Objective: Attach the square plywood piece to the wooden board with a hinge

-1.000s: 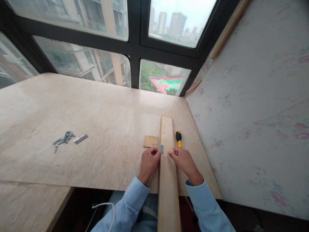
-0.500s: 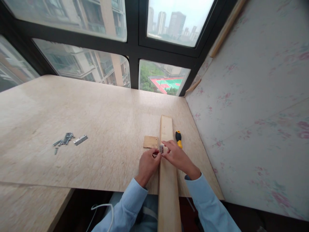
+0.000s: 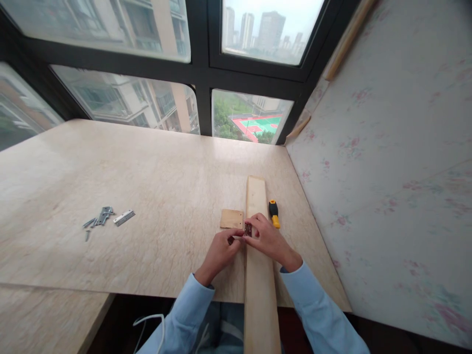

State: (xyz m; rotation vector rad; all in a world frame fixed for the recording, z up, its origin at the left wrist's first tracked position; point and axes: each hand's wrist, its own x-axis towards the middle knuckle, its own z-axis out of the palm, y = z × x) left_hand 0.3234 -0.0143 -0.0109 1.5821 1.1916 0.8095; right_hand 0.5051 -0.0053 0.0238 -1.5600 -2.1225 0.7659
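Both hands meet over a small hinge at the plank's left edge.

The left hand (image 3: pixel 221 250) and right hand (image 3: pixel 268 239) each have a narrow grip, fingertips pinching the little metal hinge (image 3: pixel 248 229) between them, tilted up off the wood. Beneath the grip the long plank (image 3: pixel 258 275) runs straight away from the person across the desk (image 3: pixel 147 196). Just beyond the left hand lies a small wooden square (image 3: pixel 231 219); just beyond the right, a yellow-handled screwdriver (image 3: pixel 273 213).

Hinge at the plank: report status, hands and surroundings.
Both hands pinch the small hinge at the long plank's left edge. Small wood square just left. Yellow screwdriver lies right of plank, untouched.
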